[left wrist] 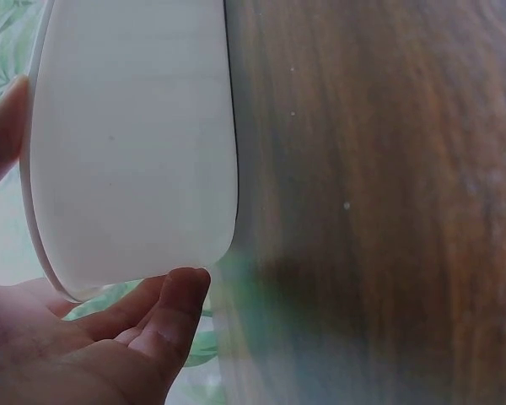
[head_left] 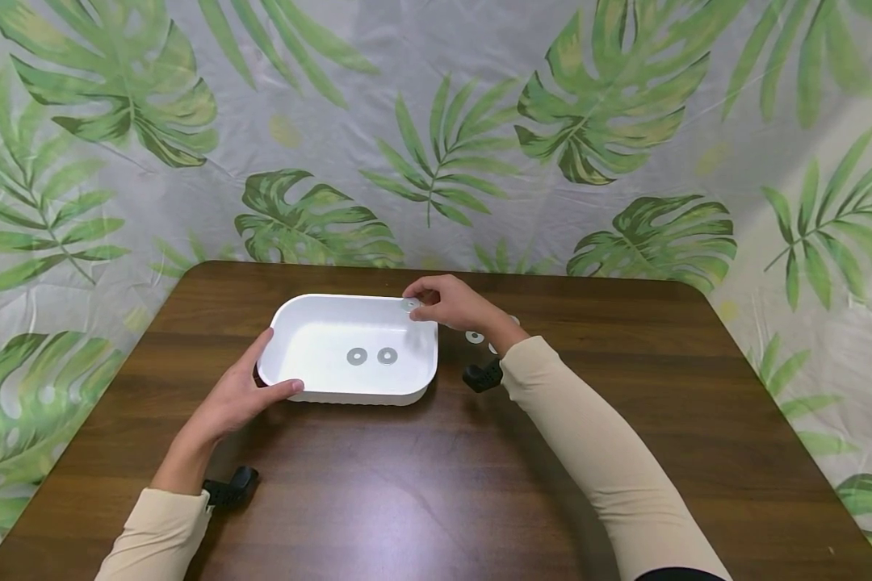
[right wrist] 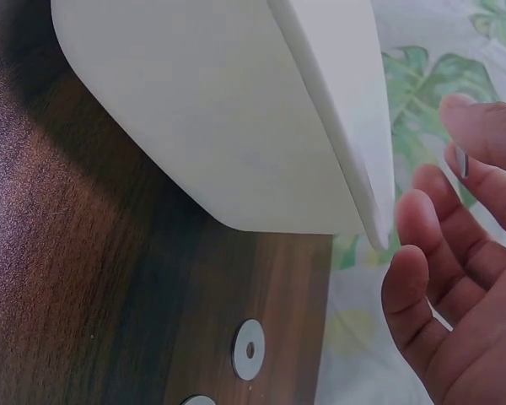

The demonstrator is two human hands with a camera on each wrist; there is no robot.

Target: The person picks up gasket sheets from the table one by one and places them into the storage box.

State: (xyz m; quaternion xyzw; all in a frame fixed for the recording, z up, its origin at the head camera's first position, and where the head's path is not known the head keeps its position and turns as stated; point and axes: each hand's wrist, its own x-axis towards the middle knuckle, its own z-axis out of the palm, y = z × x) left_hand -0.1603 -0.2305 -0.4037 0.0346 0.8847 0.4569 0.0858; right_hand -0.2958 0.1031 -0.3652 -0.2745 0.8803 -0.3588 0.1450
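A white plastic tub (head_left: 359, 397) with rounded corners stands on the table. My left hand (head_left: 234, 395) grips its left end, with the thumb on the rim and the fingers along the outer wall. Over the tub's far right corner, my right hand (head_left: 456, 308) pinches a flat metal washer (head_left: 410, 304) between thumb and index finger. In the right wrist view the pinched washer (right wrist: 464, 162) appears edge-on. Two grey washers, a left one (head_left: 357, 356) and a right one (head_left: 387, 355), lie side by side on the tub's floor.
Right of the tub, several more washers (head_left: 475, 336) lie on the dark wooden table (head_left: 407, 492), partly hidden by my right wrist. One table washer (right wrist: 249, 350) shows plainly in the right wrist view. A leaf-patterned cloth (head_left: 436, 121) hangs behind the table.
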